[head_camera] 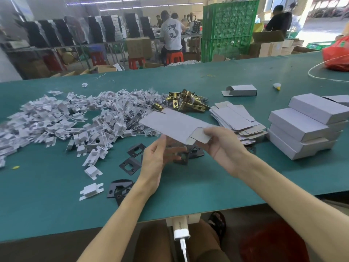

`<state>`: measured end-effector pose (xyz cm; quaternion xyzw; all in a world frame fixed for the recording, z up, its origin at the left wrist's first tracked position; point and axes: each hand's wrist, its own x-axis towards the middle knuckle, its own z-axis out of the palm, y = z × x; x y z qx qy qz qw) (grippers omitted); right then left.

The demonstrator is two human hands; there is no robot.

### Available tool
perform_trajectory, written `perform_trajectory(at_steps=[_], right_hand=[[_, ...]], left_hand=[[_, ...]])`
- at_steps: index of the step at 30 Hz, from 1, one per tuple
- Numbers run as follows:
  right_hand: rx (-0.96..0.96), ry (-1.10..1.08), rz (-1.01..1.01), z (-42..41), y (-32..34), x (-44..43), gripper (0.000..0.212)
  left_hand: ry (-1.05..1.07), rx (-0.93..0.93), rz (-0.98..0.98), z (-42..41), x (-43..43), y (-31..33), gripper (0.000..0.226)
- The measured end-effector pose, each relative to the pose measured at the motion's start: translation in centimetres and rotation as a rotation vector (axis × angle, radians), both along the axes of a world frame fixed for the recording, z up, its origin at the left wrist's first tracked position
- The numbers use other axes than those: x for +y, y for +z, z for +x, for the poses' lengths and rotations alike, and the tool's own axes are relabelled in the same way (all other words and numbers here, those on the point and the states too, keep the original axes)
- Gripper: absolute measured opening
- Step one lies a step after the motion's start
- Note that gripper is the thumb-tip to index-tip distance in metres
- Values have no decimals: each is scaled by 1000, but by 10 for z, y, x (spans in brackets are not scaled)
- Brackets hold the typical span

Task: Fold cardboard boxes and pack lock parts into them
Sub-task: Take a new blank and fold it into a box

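Green-topped table (207, 186) is running across the whole view, workshop floor behind it. Strip lights (132, 1) are glowing along the ceiling; daylight is pouring in at the upper right doorway (321, 25). Green crates (229, 29) are standing stacked high behind the table. A person in a grey printed shirt (172, 35) is sitting on a red stool (174, 57), back to camera. Another person in dark clothes (280, 21) is standing by open brown cartons (268, 42). Stacks of dark boxes (111, 28) are lining far benches. A red bag (338, 53) is lying at the table's right end.
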<state>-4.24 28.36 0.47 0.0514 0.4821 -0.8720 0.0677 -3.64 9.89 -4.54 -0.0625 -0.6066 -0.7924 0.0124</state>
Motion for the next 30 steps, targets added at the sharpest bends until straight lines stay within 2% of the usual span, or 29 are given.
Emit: perform_trajectory(at_steps=[3,5,8,10,13,17,30], right_hand=[[-44,39,-112,6,-9,-7,32],[-65,57,-159,7,-15,-10,35],[-70,83,-149,9,-27,-12,40],[-64,120,-113,10,-32,-12,42],[-72,168,-85,12,-38,-15,42],[-49,200,-57,13,-48,-17,43],[-33,172,-59,15,-52,-19,43]], left_hand=[[-53,-37,150,1,-3,2,57],[-100,-47,188,1,-6,3,75],[-154,-38,221,0,-13,4,101],[-189,-24,238,0,-18,5,107],[-249,-6,238,2,-21,5,101],[-321,8,142,5,-21,6,92],[-319,35,108,4,-24,5,97]])
